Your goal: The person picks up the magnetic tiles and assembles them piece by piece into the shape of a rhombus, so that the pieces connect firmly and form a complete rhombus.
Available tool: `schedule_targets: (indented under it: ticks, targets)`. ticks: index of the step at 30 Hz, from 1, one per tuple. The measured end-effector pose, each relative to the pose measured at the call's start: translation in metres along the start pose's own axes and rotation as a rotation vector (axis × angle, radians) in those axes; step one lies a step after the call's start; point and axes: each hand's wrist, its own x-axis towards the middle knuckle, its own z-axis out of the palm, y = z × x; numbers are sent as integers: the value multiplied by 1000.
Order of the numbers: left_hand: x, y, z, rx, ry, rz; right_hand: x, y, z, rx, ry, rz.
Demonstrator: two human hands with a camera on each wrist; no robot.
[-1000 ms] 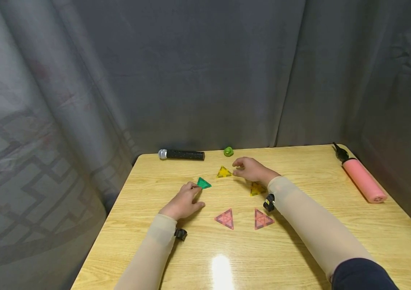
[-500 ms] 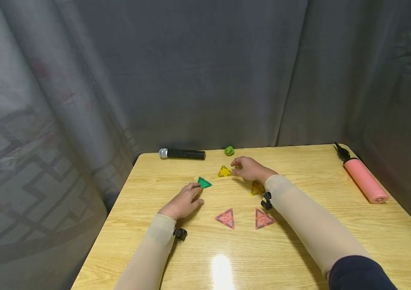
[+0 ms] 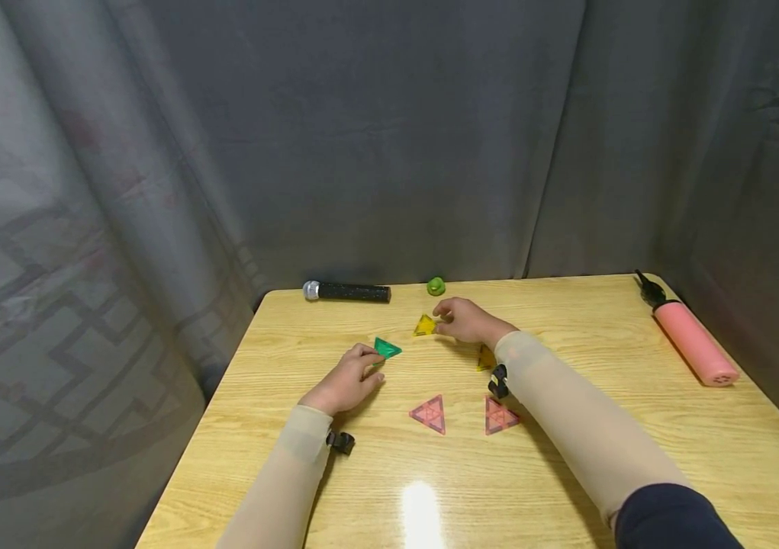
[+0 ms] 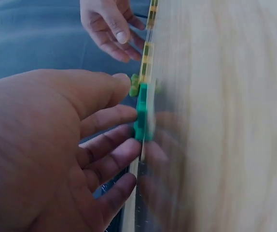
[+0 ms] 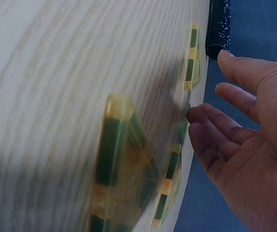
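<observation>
Head view: wooden table [image 3: 568,473] before grey curtain [image 3: 389,137]; both forearms in beige sleeves, reaching fwd. Left hand [image 3: 348,379] resting on tabletop, fingertips at near edge of green triangle tile [image 3: 385,348]; fingers loosely bent, touching rather than clamping. Right hand [image 3: 465,320] farther back, fingertips against right edge of yellow triangle tile [image 3: 424,326]; fingers spread, relaxed — no grip around tile. Hands well apart, each at its own tile.

Second yellow triangle tile [image 3: 484,358] just behind right forearm, partly hidden by sleeve. Two pink triangle tiles, left one [image 3: 428,414] and right one [image 3: 498,416], nearer the wearer, between the arms, flat on table. Black microphone [image 3: 346,291] w/ silver head along far edge, left of centre; small green object [image 3: 436,286] near far edge, just beyond right hand. Pink hand pump [image 3: 690,340] w/ black nozzle at far right, well apart from tiles.

Left wrist view: left hand [image 4: 56,154] open, fingertips [image 4: 129,113] touching green triangle tile [image 4: 142,112], seen edge-on; right hand [image 4: 110,26] beyond, by yellow triangle tile [image 4: 151,29].

Right wrist view: right hand [image 5: 247,145] open, fingers [image 5: 206,118] straight, at edge of yellow triangle tile [image 5: 174,159]; blurred yellow tile [image 5: 114,164] closer to lens; further yellow tile [image 5: 192,58] & black microphone [image 5: 218,26] beyond.
</observation>
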Motion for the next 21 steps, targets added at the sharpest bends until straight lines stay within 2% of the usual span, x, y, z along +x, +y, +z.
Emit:
schedule_targets:
  ticks: [8,21]
  targets:
    - [0,-14,-1,-77,38,24,2,-5,5,-20,8,-19]
    - [-1,-15,-2,-100,44,26,8,-9,11,-67,22,11]
